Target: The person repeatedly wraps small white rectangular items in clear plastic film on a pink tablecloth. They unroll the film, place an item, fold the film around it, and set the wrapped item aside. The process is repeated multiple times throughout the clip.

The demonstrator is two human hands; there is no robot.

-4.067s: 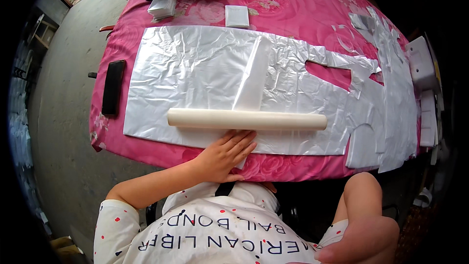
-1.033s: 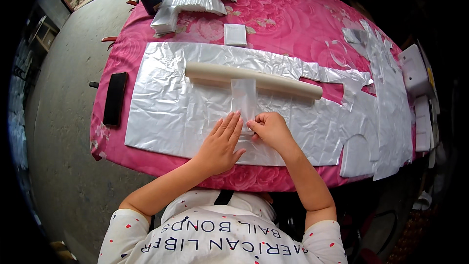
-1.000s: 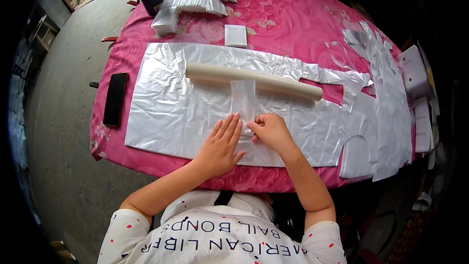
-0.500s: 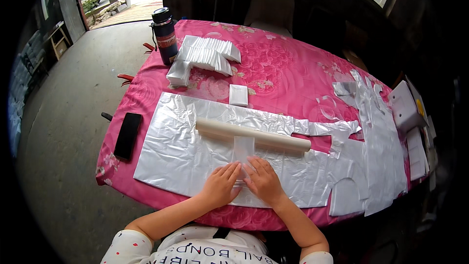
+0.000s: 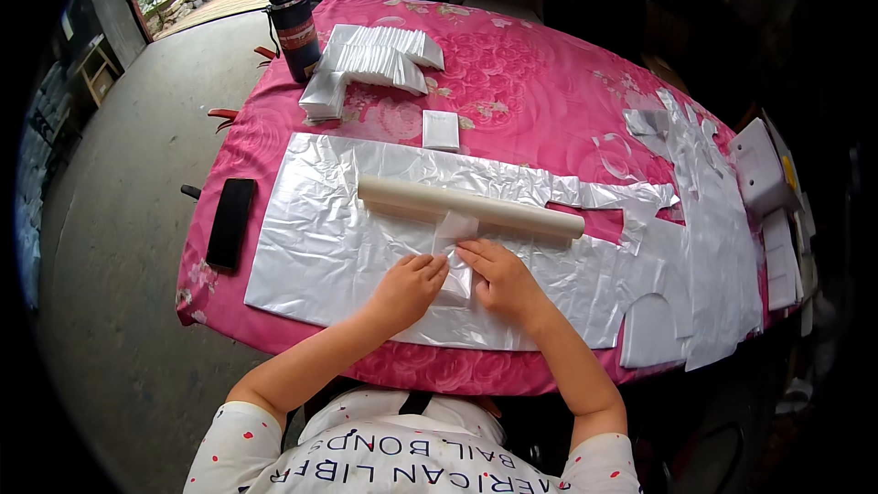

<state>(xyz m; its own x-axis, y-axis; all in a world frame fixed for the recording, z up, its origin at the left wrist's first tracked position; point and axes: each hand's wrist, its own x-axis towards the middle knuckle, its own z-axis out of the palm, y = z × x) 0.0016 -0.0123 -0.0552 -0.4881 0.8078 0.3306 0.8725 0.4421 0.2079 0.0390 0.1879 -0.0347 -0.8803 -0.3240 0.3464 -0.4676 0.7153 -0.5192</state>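
Note:
Between my hands is a narrow strip of whitish translucent plastic film (image 5: pixel 456 226), partly folded, with a flap tilted up toward the roller. My left hand (image 5: pixel 408 291) pinches its left edge. On the right edge, the fingertips of my right hand (image 5: pixel 500 276) are closed on it too. Beneath lies a large wrinkled silvery-white plastic sheet (image 5: pixel 306 220). A long beige roller (image 5: pixel 476 209) rests across that sheet, just beyond my fingers. One small folded plastic packet (image 5: pixel 441 131) sits past the sheet's far edge.
Several folded packets (image 5: pixel 375 59) stand in rows beside a dark flask (image 5: pixel 294 32). A black phone (image 5: pixel 230 224) lies at the left on the pink flowered tablecloth (image 5: pixel 512 64). Loose plastic pieces (image 5: pixel 718 274) cover the right side, near a white box (image 5: pixel 761 169).
My hands have gone from lying nearly flat on the strip to pinching its sides. Its far end now tilts up and a fold shows nearer me. The view has shifted slightly.

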